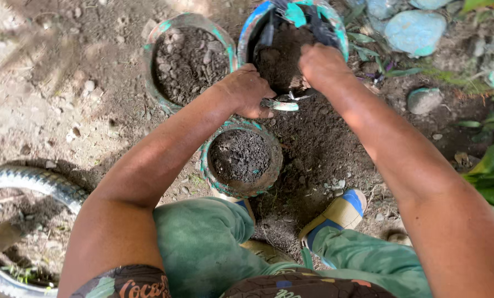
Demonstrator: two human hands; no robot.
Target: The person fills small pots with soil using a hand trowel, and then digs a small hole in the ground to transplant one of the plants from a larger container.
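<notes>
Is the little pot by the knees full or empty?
Full: dark soil fills the small pot nearly to its rim.

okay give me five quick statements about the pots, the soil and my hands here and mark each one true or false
1. Three round pots with soil in them stand on the ground. True: the near pot, the left pot and the far pot.
2. The left hand rests on the white tyre. False: it is at the near rim of the far pot, and the tyre lies far off to the left.
3. The right hand is at the far pot's rim. True.
4. The near pot is empty. False: dark soil fills it.
5. The stones at the top right are painted red. False: they are turquoise.
</notes>
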